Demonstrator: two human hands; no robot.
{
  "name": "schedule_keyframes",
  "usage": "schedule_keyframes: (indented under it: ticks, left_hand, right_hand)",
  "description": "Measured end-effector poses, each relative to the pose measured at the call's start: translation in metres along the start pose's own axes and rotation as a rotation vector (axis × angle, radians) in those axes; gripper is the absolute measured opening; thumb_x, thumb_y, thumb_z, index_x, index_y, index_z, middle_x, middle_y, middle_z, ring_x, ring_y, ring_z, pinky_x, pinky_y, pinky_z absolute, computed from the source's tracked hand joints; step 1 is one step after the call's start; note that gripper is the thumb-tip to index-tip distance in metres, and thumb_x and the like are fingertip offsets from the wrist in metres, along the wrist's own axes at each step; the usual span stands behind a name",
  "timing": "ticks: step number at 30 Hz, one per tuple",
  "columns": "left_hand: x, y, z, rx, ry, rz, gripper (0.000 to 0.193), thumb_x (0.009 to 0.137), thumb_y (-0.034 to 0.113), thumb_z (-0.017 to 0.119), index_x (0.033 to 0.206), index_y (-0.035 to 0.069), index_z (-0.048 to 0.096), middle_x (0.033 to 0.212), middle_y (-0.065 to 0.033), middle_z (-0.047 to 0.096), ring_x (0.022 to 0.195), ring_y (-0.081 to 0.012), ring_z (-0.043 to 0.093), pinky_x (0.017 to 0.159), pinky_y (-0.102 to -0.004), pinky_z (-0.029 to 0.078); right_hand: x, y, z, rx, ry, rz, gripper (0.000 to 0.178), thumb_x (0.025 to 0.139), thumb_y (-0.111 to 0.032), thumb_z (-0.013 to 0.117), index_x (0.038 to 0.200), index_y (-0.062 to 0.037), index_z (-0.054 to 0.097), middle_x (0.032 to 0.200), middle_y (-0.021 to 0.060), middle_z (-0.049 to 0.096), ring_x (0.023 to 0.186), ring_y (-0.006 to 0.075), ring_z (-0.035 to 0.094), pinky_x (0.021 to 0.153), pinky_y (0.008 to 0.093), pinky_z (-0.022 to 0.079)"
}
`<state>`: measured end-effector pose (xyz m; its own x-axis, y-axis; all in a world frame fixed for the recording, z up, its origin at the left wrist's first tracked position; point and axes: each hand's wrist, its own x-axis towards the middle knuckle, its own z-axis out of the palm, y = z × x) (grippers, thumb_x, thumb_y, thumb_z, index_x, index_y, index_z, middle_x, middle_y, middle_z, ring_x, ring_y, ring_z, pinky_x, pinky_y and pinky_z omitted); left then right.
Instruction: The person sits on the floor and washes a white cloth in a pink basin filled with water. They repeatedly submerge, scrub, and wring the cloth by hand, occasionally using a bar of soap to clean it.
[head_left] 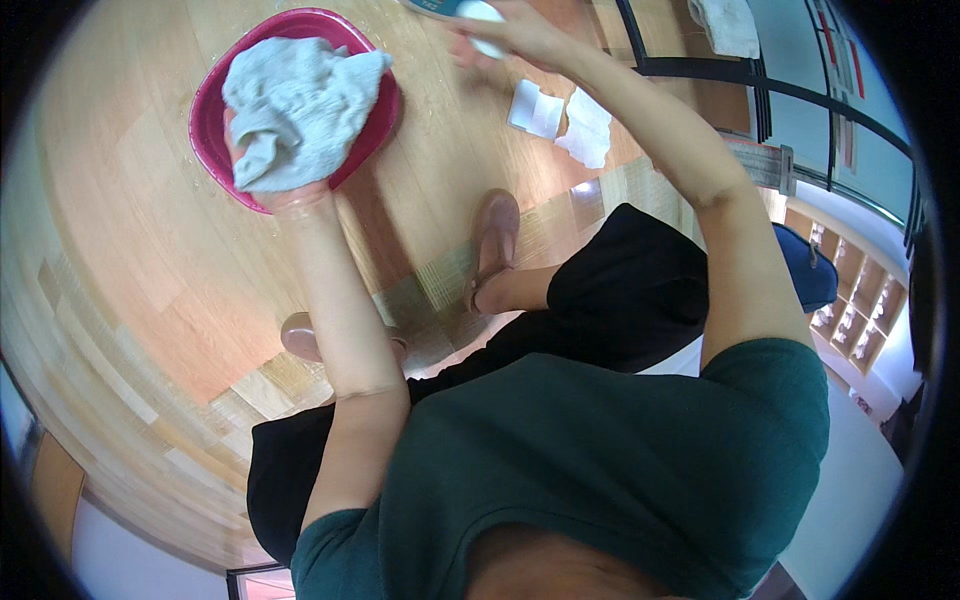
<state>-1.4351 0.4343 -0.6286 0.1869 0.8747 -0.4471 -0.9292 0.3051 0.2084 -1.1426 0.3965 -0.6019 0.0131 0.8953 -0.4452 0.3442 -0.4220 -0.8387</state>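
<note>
A damp white cloth [310,100] is bunched over the pink basin [208,150] at the upper left. My left hand [308,193] is closed on it from beneath, with most of the fingers hidden by the folds. At the top of the view, my right hand [515,35] grips a smooth white oval piece, seemingly a bar of soap [482,27]. Beside that hand, a round teal item [432,6] with print is cut off by the upper edge. The two hands are well apart, with the right one outside the basin.
Torn white paper pieces [586,130] lie on the wooden floor [130,250] right of centre. My shoes [497,235] rest on the floor below the basin. A dark-framed glass-fronted cabinet [790,110] and a compartmented rack [858,285] are to the right.
</note>
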Motion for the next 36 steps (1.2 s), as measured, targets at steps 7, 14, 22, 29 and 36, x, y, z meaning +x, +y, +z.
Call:
schedule_keyframes:
  ticks: [7, 14, 22, 29, 36]
  left_hand:
    - [0.021, 0.021, -0.038, -0.303, -0.463, -0.280, 0.052, 0.093, 0.037, 0.039, 0.132, 0.004, 0.044, 0.142, -0.0157, 0.039, 0.133, -0.0363, 0.030, 0.111, -0.0536, 0.019]
    - [0.029, 0.023, -0.069, -0.643, -0.496, -0.388, 0.048, 0.092, 0.036, 0.045, 0.127, 0.005, 0.049, 0.136, -0.0128, 0.046, 0.127, -0.0298, 0.039, 0.111, -0.0467, 0.022]
    - [0.020, -0.003, -0.045, -0.697, -0.537, -0.330, 0.057, 0.092, 0.043, 0.033, 0.133, 0.005, 0.043, 0.141, -0.0153, 0.040, 0.131, -0.0337, 0.033, 0.111, -0.0503, 0.022]
    - [-0.004, 0.017, -0.004, 0.044, 0.000, -0.083, 0.074, 0.085, 0.060, 0.043, 0.141, 0.013, 0.031, 0.147, -0.0149, 0.029, 0.133, -0.0409, 0.030, 0.102, -0.0722, 0.013]
    - [0.079, -0.014, -0.092, -0.181, -0.445, -0.190, 0.050, 0.091, 0.051, 0.049, 0.114, 0.007, 0.054, 0.115, -0.0123, 0.058, 0.101, -0.0250, 0.059, 0.086, -0.0416, 0.051]
  right_hand:
    - [-0.087, 0.198, -0.052, 0.320, 0.378, 0.908, 0.018, 0.087, -0.006, 0.059, 0.102, 0.0042, 0.057, 0.090, 0.0136, 0.065, 0.076, 0.0222, 0.067, 0.067, 0.0307, 0.060]
    - [-0.080, 0.220, -0.084, -0.876, 0.452, 0.445, 0.022, 0.082, -0.022, 0.060, 0.079, -0.0012, 0.066, 0.069, 0.0079, 0.064, 0.056, 0.0174, 0.062, 0.047, 0.0306, 0.050]
    - [0.023, -0.021, 0.113, 0.540, -0.066, -0.234, 0.039, 0.088, -0.018, 0.065, 0.122, -0.0036, 0.053, 0.091, 0.0052, 0.063, 0.073, 0.0116, 0.061, 0.067, 0.0224, 0.049]
    - [0.070, -0.062, 0.139, 0.832, 0.305, -0.215, 0.012, 0.085, -0.012, 0.064, 0.092, -0.0030, 0.062, 0.078, 0.0012, 0.063, 0.063, 0.0082, 0.057, 0.055, 0.0227, 0.046]
    - [-0.001, -0.064, 0.207, -0.371, 0.305, -0.763, 0.021, 0.075, -0.019, 0.068, 0.084, -0.0016, 0.059, 0.088, 0.0145, 0.058, 0.085, 0.0305, 0.055, 0.075, 0.0388, 0.046]
